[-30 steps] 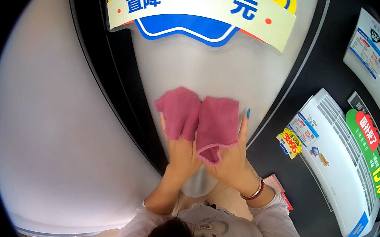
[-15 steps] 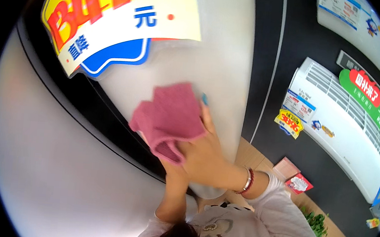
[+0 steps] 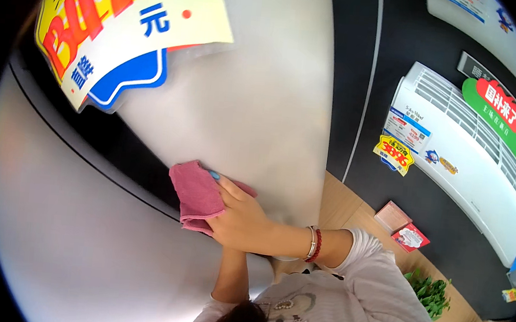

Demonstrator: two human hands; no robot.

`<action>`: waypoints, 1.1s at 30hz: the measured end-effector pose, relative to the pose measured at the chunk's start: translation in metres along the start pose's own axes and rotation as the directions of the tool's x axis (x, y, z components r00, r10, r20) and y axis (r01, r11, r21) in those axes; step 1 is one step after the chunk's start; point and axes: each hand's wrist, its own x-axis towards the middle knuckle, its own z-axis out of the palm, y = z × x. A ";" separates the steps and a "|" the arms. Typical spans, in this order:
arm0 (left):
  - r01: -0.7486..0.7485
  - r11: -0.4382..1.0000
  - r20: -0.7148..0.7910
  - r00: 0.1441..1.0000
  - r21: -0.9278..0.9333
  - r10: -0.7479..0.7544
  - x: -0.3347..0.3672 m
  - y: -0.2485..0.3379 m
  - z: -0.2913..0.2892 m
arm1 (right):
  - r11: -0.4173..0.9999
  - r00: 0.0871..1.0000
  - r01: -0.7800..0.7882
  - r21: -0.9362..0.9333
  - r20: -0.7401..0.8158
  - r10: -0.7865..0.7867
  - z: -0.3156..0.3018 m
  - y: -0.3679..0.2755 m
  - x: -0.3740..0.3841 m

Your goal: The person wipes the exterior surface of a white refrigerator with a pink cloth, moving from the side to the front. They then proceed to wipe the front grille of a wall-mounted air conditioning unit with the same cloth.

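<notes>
A pink cloth (image 3: 196,195) is seen just below and left of the frame's centre, where the edge of a pale, rounded panel (image 3: 263,100) is met by a black strip (image 3: 148,157). The cloth is held under the right hand (image 3: 243,221), whose fingers are slightly bent and kept close together over it; how firmly it is pressed cannot be told. The left hand is hidden behind the right, with only the left forearm (image 3: 232,275) shown below, so whether its fingers are spread or closed cannot be told. A silver bracelet (image 3: 311,242) and a red bracelet (image 3: 318,246) are worn on the right wrist. A yellow, red and blue sign (image 3: 114,56) is seen at upper left, while the lower left is filled by a grey curved surface (image 3: 82,207). At right, a white slatted unit (image 3: 468,142) is mounted on a dark wall (image 3: 385,178); green plants (image 3: 431,296) are seen at lower right.
</notes>
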 end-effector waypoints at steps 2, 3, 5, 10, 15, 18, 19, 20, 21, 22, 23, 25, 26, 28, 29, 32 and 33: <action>-0.002 1.000 -0.006 1.000 -0.016 0.002 0.000 -0.004 0.003 | 0.996 0.997 -0.065 0.064 -0.047 0.068 0.003 -0.002 0.003; -0.007 1.000 -0.014 1.000 -0.023 0.007 0.004 -0.002 0.002 | 0.990 0.992 -0.098 0.098 -0.066 0.104 0.001 -0.004 0.006; -0.024 0.998 -0.024 0.999 -0.057 0.022 0.015 0.003 0.006 | 0.986 0.993 -0.113 0.123 -0.032 0.118 -0.009 0.001 0.013; -0.105 0.992 -0.086 0.991 -0.069 0.099 0.064 0.025 -0.012 | 0.997 0.966 0.003 0.078 -0.259 0.017 -0.036 0.002 0.060; -0.131 0.990 -0.118 0.985 -0.052 0.124 0.088 0.039 -0.032 | 0.996 0.932 0.071 0.049 -0.360 -0.048 -0.023 -0.009 0.092; -0.103 0.989 -0.127 0.988 -0.107 0.089 0.084 0.027 -0.020 | 0.993 0.959 0.094 -0.074 -0.261 -0.110 -0.007 0.003 0.074; -0.086 0.990 -0.129 0.989 -0.110 0.072 0.080 0.024 -0.020 | 0.988 0.964 0.111 -0.103 -0.229 -0.132 -0.006 0.003 0.070; -0.072 0.992 -0.127 0.990 -0.108 0.058 0.077 0.019 -0.020 | 0.989 0.969 0.112 -0.094 -0.209 -0.130 -0.004 0.002 0.065; -0.051 0.993 -0.130 0.991 -0.105 0.037 0.070 0.013 -0.020 | 0.990 0.974 0.117 -0.084 -0.185 -0.131 -0.002 -0.001 0.058; -0.021 0.994 -0.126 0.992 -0.103 0.008 0.059 0.005 -0.019 | 0.990 0.978 0.122 -0.073 -0.162 -0.132 0.001 -0.004 0.051; 0.006 0.995 -0.114 0.993 -0.103 -0.018 0.048 -0.003 -0.016 | 0.988 0.984 0.126 -0.093 -0.113 -0.137 0.008 -0.004 0.039; 0.051 0.994 -0.084 0.995 -0.100 -0.059 0.026 -0.014 -0.009 | 0.997 0.996 0.083 0.004 -0.020 -0.083 0.014 -0.004 0.011; 0.062 0.994 -0.074 0.995 -0.095 -0.069 0.017 -0.016 -0.007 | 0.997 0.998 0.062 0.054 0.023 -0.063 0.013 -0.003 -0.002; 0.062 0.994 -0.060 0.996 -0.092 -0.068 0.005 -0.013 -0.004 | 0.996 0.997 -0.034 0.082 0.067 0.029 0.007 0.001 -0.023; 0.047 0.995 -0.061 0.997 -0.092 -0.053 0.004 -0.009 -0.004 | 0.988 0.993 -0.115 0.104 0.040 0.112 -0.001 0.003 -0.027; -0.084 0.994 -0.100 0.992 -0.073 0.077 0.025 0.023 -0.017 | 0.958 0.960 -0.280 0.061 -0.001 0.280 -0.028 0.013 -0.043; -0.141 0.986 -0.101 0.986 -0.083 0.133 0.039 0.036 -0.017 | 0.958 0.957 -0.286 -0.010 -0.052 0.285 -0.042 0.024 -0.044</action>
